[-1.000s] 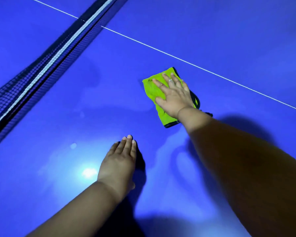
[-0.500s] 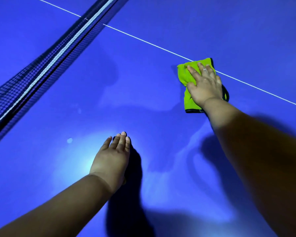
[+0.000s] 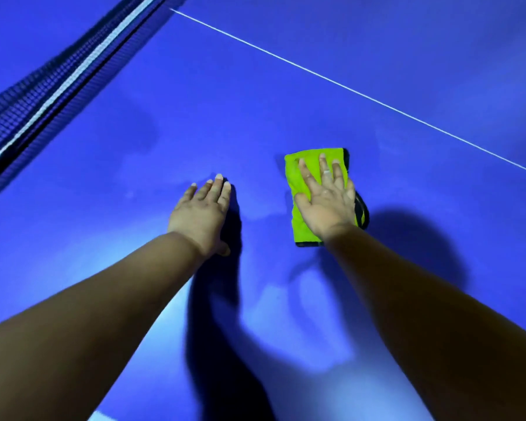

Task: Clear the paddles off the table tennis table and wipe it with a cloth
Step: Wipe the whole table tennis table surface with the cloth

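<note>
blue table (image 3: 255, 101): right hand (image 3: 327, 203) flat on green cloth (image 3: 301, 214) (left hand (image 3: 201, 212) beside)

I get dim, blue-cast light from above-left; dark soft shadows fall right of the left hand (image 3: 201, 214) and right hand (image 3: 328, 202) on the table (image 3: 255, 95). Pale glare low in frame. Net (image 3: 37, 95) blurred, edges bowed.
</note>
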Demonstrator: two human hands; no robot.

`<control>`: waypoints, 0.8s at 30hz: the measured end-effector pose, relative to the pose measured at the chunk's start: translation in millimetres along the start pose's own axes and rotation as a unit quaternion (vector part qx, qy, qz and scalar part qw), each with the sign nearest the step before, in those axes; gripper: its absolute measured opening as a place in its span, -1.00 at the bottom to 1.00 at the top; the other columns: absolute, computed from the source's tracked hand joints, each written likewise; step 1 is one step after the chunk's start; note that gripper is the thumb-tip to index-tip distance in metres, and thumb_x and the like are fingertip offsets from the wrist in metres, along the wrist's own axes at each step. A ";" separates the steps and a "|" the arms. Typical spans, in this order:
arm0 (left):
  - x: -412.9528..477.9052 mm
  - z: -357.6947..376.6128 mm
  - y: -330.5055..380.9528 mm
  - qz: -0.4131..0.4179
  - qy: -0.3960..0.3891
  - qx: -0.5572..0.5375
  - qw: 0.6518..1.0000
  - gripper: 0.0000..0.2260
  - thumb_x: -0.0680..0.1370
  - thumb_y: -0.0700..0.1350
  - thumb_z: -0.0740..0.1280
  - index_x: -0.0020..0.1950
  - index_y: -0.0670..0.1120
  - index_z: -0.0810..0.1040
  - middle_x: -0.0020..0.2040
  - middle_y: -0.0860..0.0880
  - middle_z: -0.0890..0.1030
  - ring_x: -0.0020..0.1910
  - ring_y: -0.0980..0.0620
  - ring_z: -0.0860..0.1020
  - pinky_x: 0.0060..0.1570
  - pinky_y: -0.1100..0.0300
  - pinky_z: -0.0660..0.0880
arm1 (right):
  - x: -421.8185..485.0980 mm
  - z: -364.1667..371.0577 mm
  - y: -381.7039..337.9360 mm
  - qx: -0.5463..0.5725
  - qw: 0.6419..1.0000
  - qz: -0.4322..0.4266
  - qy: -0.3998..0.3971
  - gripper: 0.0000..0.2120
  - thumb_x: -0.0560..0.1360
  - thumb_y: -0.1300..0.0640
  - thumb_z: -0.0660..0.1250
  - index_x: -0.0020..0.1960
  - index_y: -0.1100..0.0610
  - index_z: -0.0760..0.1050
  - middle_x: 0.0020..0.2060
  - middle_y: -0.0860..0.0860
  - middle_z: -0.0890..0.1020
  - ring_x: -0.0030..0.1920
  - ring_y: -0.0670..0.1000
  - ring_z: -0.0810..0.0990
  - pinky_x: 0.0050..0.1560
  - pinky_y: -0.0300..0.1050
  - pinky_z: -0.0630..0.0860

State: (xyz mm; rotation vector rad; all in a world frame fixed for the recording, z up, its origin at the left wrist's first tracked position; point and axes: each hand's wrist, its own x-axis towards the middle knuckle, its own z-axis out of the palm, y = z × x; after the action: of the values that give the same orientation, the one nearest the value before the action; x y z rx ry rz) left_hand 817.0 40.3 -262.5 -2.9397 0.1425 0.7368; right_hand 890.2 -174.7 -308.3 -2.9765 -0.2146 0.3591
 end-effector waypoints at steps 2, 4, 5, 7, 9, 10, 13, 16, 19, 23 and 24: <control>-22.6 12.1 -0.9 -0.002 0.066 -0.003 0.998 -0.07 0.47 0.21 0.31 0.53 -0.12 -0.25 0.55 -0.08 -0.19 0.53 0.00 -0.11 0.47 0.07 -0.17 | -38.3 10.7 -15.4 -0.004 1.000 -0.016 -0.003 -0.34 0.54 -0.12 0.13 0.53 -0.27 -0.13 0.57 -0.05 -0.14 0.55 0.05 -0.20 0.48 0.14 -0.15; -52.9 29.0 -3.0 -0.012 0.107 -0.030 0.994 -0.18 0.53 0.16 0.25 0.54 -0.13 -0.20 0.55 -0.10 -0.15 0.53 0.00 -0.09 0.46 0.08 -0.17 | -75.1 20.1 -29.8 -0.013 0.999 -0.035 -0.012 -0.34 0.54 -0.14 0.12 0.53 -0.27 -0.15 0.57 -0.05 -0.16 0.55 0.06 -0.22 0.48 0.15 -0.14; -69.4 39.5 -4.5 -0.010 0.134 -0.044 0.990 -0.20 0.52 0.13 0.29 0.54 -0.15 -0.11 0.55 -0.12 -0.07 0.53 -0.02 -0.02 0.46 0.07 -0.12 | -93.7 24.5 -36.0 -0.015 0.999 -0.043 -0.019 -0.34 0.54 -0.15 0.11 0.53 -0.28 -0.15 0.57 -0.05 -0.17 0.55 0.06 -0.23 0.48 0.15 -0.14; -101.0 59.4 -9.6 0.006 0.186 -0.052 0.981 -0.18 0.36 0.06 0.49 0.47 -0.23 0.22 0.47 -0.20 0.24 0.44 -0.10 0.28 0.42 0.03 0.10 | -129.1 33.7 -47.9 -0.011 0.998 -0.058 -0.026 -0.35 0.50 -0.17 0.05 0.53 -0.28 -0.13 0.57 -0.05 -0.17 0.55 0.05 -0.23 0.48 0.16 -0.14; -129.8 78.4 -16.1 0.019 0.211 -0.063 0.975 -0.18 0.17 -0.01 0.61 0.34 -0.27 0.43 0.33 -0.24 0.45 0.28 -0.17 0.48 0.31 0.01 0.19 | -163.7 43.7 -61.8 -0.005 0.997 -0.069 -0.020 -0.35 0.46 -0.20 -0.01 0.53 -0.27 -0.08 0.57 -0.04 -0.12 0.55 0.05 -0.20 0.48 0.16 -0.13; -145.4 86.9 -19.1 0.021 0.210 -0.065 0.975 -0.19 0.14 -0.03 0.63 0.31 -0.28 0.46 0.30 -0.25 0.48 0.25 -0.19 0.50 0.28 0.01 0.18 | -180.7 47.8 -69.8 -0.002 0.997 -0.072 -0.017 -0.35 0.44 -0.21 -0.04 0.53 -0.27 -0.05 0.57 -0.04 -0.09 0.56 0.06 -0.18 0.48 0.15 -0.12; -193.0 103.3 -22.6 0.019 0.206 -0.069 0.976 -0.19 0.10 -0.05 0.64 0.28 -0.30 0.49 0.27 -0.26 0.51 0.21 -0.20 0.53 0.25 0.02 0.17 | -231.1 60.0 -93.9 -0.008 0.996 -0.081 -0.030 -0.33 0.42 -0.23 -0.12 0.53 -0.27 -0.07 0.57 -0.04 -0.12 0.55 0.06 -0.21 0.47 0.12 -0.20; -239.4 114.6 -24.5 0.014 0.185 -0.073 0.980 -0.19 0.09 -0.04 0.65 0.26 -0.29 0.51 0.25 -0.25 0.52 0.20 -0.18 0.54 0.25 0.03 0.19 | -280.8 71.5 -117.8 -0.012 0.994 -0.099 -0.046 -0.34 0.42 -0.21 -0.12 0.53 -0.26 -0.04 0.57 -0.03 -0.10 0.56 0.07 -0.16 0.46 0.13 -0.19; -280.3 131.1 -25.2 0.016 0.176 -0.068 0.982 -0.20 0.09 -0.04 0.65 0.25 -0.29 0.52 0.25 -0.23 0.53 0.20 -0.15 0.55 0.27 0.06 0.18 | -327.9 83.9 -134.3 -0.007 0.993 -0.109 -0.041 -0.37 0.41 -0.17 0.06 0.49 -0.24 0.16 0.53 0.01 0.20 0.52 0.11 0.17 0.43 0.17 0.07; -318.6 147.5 -21.4 0.023 0.145 -0.056 0.988 -0.20 0.08 -0.02 0.65 0.24 -0.26 0.54 0.25 -0.19 0.54 0.19 -0.11 0.55 0.31 0.10 0.12 | -370.5 86.2 -133.9 -0.019 0.990 -0.137 -0.041 -0.40 0.40 -0.12 0.11 0.46 -0.24 0.25 0.48 0.00 0.32 0.46 0.08 0.30 0.45 0.12 0.16; -324.3 149.8 -19.1 0.025 0.146 -0.056 0.987 -0.21 0.08 0.02 0.65 0.23 -0.26 0.55 0.23 -0.18 0.56 0.17 -0.10 0.57 0.27 0.10 0.16 | -377.9 85.0 -131.3 -0.020 0.990 -0.136 -0.044 -0.40 0.40 -0.11 0.11 0.46 -0.24 0.26 0.47 -0.01 0.33 0.46 0.07 0.32 0.44 0.11 0.20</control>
State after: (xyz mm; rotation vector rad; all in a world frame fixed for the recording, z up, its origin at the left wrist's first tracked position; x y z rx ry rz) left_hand 465.0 99.2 -238.4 -3.1466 0.2055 0.3230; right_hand 489.6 -95.3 -284.9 -2.9177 -0.6362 0.4556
